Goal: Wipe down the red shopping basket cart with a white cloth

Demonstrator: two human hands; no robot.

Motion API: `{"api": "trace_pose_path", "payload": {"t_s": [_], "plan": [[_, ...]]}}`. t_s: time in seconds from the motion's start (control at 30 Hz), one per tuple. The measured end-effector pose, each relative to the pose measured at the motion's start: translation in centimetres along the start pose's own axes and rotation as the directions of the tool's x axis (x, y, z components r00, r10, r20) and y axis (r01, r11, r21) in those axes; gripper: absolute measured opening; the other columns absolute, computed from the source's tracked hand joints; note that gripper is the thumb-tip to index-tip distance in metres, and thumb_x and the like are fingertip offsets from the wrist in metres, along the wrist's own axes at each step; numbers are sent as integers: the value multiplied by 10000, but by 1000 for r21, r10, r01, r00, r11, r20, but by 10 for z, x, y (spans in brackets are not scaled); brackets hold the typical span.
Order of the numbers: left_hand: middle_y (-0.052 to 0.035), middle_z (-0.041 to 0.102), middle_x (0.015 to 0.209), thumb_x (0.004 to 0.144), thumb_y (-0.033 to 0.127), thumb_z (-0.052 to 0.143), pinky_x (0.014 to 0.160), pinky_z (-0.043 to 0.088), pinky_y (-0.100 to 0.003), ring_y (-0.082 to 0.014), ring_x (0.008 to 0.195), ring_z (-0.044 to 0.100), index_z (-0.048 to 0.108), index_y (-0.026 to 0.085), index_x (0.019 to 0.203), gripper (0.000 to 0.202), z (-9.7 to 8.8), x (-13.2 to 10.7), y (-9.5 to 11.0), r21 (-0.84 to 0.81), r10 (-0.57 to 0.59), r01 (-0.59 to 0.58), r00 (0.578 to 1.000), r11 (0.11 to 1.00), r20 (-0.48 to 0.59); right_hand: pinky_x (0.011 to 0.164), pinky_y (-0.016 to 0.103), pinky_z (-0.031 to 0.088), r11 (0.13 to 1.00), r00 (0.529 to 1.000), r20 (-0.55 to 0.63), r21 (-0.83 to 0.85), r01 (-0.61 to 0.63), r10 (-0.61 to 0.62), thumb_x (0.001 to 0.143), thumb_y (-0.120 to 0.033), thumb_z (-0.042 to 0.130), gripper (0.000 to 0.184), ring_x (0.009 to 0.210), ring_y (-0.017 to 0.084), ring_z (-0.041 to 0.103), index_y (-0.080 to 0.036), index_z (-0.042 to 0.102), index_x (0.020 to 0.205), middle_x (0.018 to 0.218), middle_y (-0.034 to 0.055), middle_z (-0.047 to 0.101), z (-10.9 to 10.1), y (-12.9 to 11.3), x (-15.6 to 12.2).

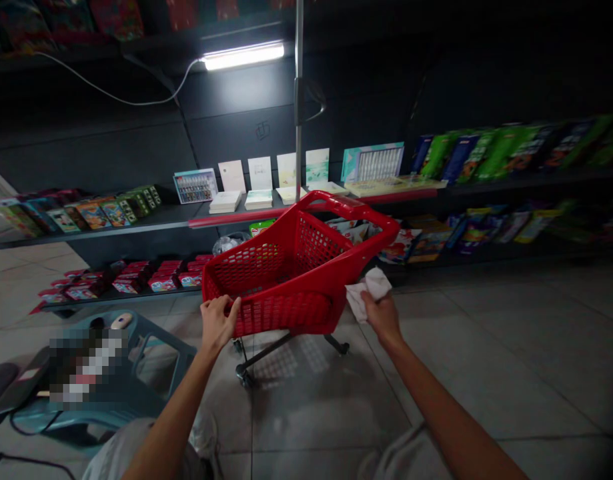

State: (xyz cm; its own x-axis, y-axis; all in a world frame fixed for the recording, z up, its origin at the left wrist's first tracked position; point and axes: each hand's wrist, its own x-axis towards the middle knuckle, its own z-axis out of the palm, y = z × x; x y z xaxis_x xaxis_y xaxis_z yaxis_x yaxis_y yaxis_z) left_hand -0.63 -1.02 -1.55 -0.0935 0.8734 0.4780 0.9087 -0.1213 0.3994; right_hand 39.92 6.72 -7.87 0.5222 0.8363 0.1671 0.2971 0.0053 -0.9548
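Note:
A red plastic shopping cart [286, 280] on wheels stands on the tiled floor in front of me, tilted slightly to the right. My left hand [217, 322] grips the near left corner of the cart's rim, fingers curled over the edge. My right hand [381, 313] is closed on a crumpled white cloth [367, 291], which it holds against the cart's right side wall. The basket looks empty inside.
Dark shelves [136, 223] behind the cart carry boxed goods, cards and notebooks. A metal pole [299, 100] rises behind the cart under a lit tube lamp. A teal plastic chair [151, 360] with a blurred object stands at my lower left, cables beside it.

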Motion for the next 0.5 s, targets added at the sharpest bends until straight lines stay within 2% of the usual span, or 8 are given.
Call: {"api": "trace_pose_path", "payload": {"t_s": [0.1, 0.23, 0.33, 0.43, 0.5], "plan": [[-12, 674, 778, 1004, 555, 390, 976, 346, -397, -200, 838, 622, 577, 214, 756, 461, 0, 4, -5, 15, -24, 25, 999, 1000, -24, 1049, 423, 471, 993, 990, -105, 62, 100, -93, 735, -463, 627, 695, 1220, 302, 632, -153, 586, 1357, 1327, 173, 664, -6, -3, -1], [-13, 677, 748, 999, 560, 382, 974, 351, -394, -205, 849, 633, 561, 214, 705, 488, -2, 14, -17, 35, -67, 68, 997, 997, -29, 1031, 438, 486, 987, 988, -123, 120, 106, -91, 759, -495, 634, 640, 1201, 316, 646, -134, 641, 1288, 1284, 183, 686, -6, -12, -6], [-20, 690, 750, 994, 552, 380, 982, 357, -398, -206, 857, 642, 586, 216, 700, 492, -6, 21, -30, 35, -95, 96, 995, 995, -30, 946, 443, 535, 974, 997, -67, 216, 62, -49, 731, -521, 692, 624, 1121, 334, 687, -121, 687, 1211, 1199, 180, 727, -3, -20, -10], [-47, 703, 772, 977, 526, 409, 966, 386, -409, -228, 875, 649, 618, 217, 703, 463, -7, 24, -41, 70, -106, 108, 994, 992, -29, 902, 410, 560, 935, 999, 43, 353, -14, -1, 714, -512, 730, 573, 1052, 310, 716, -149, 712, 1157, 1121, 132, 760, 1, -27, -16], [-76, 721, 855, 977, 490, 417, 981, 401, -431, -253, 941, 653, 646, 214, 769, 414, -5, 24, -44, 99, -120, 126, 990, 987, -70, 896, 390, 564, 905, 995, 96, 423, -45, 4, 711, -504, 736, 519, 1028, 291, 722, -169, 724, 1107, 1076, 100, 773, 4, -29, -20]]}}
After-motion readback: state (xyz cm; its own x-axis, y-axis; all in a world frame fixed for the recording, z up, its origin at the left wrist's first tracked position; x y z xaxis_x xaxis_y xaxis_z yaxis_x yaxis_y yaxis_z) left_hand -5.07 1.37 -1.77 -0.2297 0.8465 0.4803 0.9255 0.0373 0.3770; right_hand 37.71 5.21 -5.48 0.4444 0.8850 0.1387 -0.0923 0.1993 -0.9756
